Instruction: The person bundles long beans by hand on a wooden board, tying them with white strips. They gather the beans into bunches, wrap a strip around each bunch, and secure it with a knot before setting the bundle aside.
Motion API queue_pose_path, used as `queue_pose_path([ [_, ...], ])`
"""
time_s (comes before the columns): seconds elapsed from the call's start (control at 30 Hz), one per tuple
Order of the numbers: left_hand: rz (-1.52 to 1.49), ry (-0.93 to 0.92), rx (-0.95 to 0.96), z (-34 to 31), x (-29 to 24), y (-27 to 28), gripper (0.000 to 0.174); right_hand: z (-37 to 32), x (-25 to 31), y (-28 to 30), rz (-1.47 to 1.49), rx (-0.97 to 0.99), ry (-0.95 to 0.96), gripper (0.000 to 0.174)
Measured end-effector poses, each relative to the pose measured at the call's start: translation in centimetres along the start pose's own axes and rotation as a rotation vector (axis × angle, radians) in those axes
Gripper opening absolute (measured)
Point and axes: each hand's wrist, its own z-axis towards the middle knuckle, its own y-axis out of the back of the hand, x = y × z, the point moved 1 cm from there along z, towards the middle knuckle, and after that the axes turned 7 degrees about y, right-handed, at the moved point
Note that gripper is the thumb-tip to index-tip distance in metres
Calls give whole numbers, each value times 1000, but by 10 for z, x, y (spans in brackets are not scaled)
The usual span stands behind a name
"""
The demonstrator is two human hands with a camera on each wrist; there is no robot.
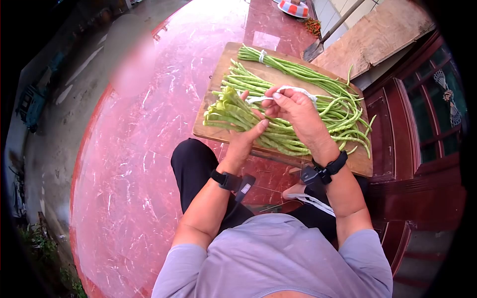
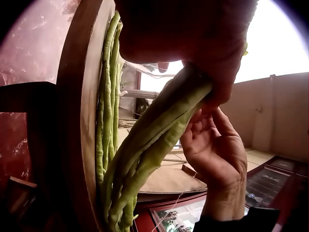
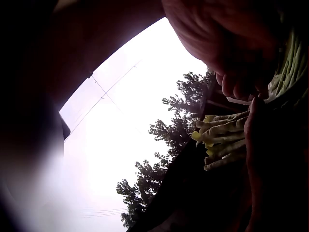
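Note:
My left hand [image 1: 244,139] grips a bunch of long green beans [image 1: 231,110] near its cut ends, lifted off the board at that end. In the left wrist view the bunch [image 2: 149,135] slants down from that hand. Just right of it, my right hand [image 1: 298,111] pinches a white strip [image 1: 298,90] between thumb and fingers; the strip runs towards the left hand's fingers. Stalk ends [image 3: 224,133] show beside the fingers in the right wrist view. Behind lies a bundle of beans [image 1: 298,71] tied with a white band [image 1: 262,56], with loose beans [image 1: 243,79] in front of it.
The beans lie on a wooden board [image 1: 213,124] over a red floor [image 1: 134,169]. At the right stand a dark red door [image 1: 397,124] and a plywood sheet [image 1: 372,37]. A shovel [image 1: 315,48] and a red-and-white covered bowl [image 1: 294,8] are at the back.

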Motion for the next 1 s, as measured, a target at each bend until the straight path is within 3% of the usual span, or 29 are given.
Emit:
queue_pose_path([
  [0.1, 84, -65, -8, 0, 1, 0, 82, -4, 3, 6, 46, 11, -42, 21],
  [0.13, 109, -23, -31, -6, 0, -1, 63, -4, 2, 8, 52, 12, -50, 21],
  [0.2, 163, -10, 13, -9, -4, 1, 46, -5, -3, 13, 14, -5, -67, 21],
  [0.33, 134, 65, -75, -10, -2, 2, 22, -6, -20, 23, -115, -73, -78, 22],
  [0.43, -50, 86, -171, -9, -2, -4, 25, -7, -29, 21, -134, -117, -48, 22],
  [0.6, 22, 109, -319, 1, 8, 5, 33, -14, -43, -18, -127, -187, 82, 24],
  [0.7, 47, 373, -446, 10, 21, 20, 37, -18, -65, -43, -71, -213, 158, 25],
  [0.73, 83, 360, -424, 14, 25, 24, 48, -17, -76, -48, -141, -219, 180, 23],
  [0.83, 280, 559, -411, 26, 22, 39, 55, -17, -95, -55, -242, -295, 387, 26],
  [0.87, 293, 471, -366, 28, 23, 40, 65, -15, -103, -52, -286, -311, 396, 26],
  [0.97, 522, 497, -290, 36, 18, 52, 78, -8, -111, -48, -376, -344, 392, 27],
  [1.0, 657, 558, -253, 41, 20, 61, 91, -7, -110, -49, -381, -346, 370, 27],
])
